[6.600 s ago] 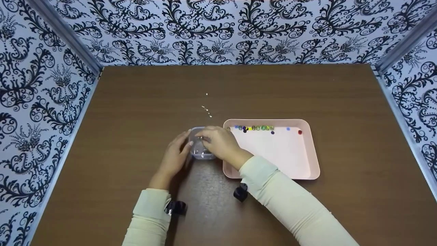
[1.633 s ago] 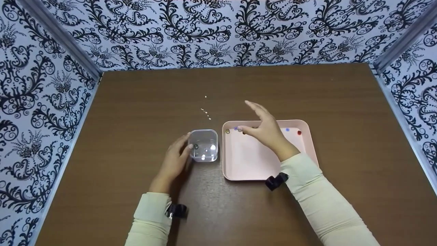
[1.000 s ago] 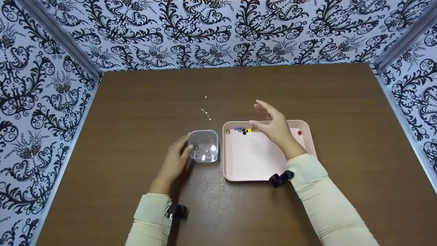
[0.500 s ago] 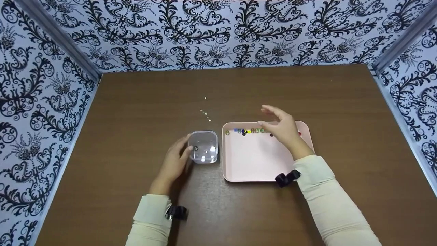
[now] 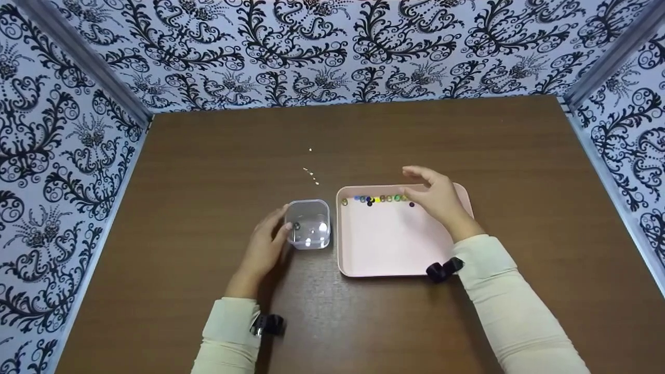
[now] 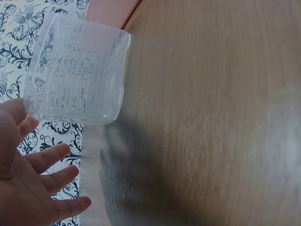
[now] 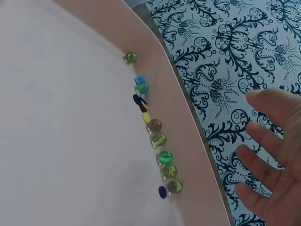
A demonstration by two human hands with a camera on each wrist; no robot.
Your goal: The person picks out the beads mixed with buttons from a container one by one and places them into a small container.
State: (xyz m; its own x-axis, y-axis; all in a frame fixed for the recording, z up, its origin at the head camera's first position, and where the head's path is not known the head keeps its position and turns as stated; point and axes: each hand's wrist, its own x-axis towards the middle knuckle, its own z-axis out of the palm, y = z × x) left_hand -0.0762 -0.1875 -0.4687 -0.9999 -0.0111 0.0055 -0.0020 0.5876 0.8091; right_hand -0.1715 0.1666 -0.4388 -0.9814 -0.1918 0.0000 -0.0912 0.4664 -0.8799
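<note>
A clear plastic container (image 5: 307, 208) stands on the table, with a small dark marble (image 5: 297, 226) inside it near the left wall. My left hand (image 5: 264, 243) touches the container's left side with thumb and forefinger; in the left wrist view the other fingers are spread loosely apart. Over the back right of a pink tray (image 5: 389, 267) hovers my right hand (image 5: 441, 202), fingers apart and holding nothing visible. Along the tray's back wall lie several glass marbles (image 7: 165, 157) and small buttons, among them a blue button (image 7: 140, 80), a yellow button (image 7: 146, 117) and a dark blue button (image 7: 162, 192).
Small white specks (image 5: 311, 174) lie on the brown wooden table (image 5: 228, 156) behind the container. Patterned wall panels (image 5: 322, 52) close off the back and both sides. The tray sits just right of the container, a narrow gap between them.
The right hand has left the container and moved right over the tray, lately drifting farther right and slightly nearer. The left hand stays at the container.
</note>
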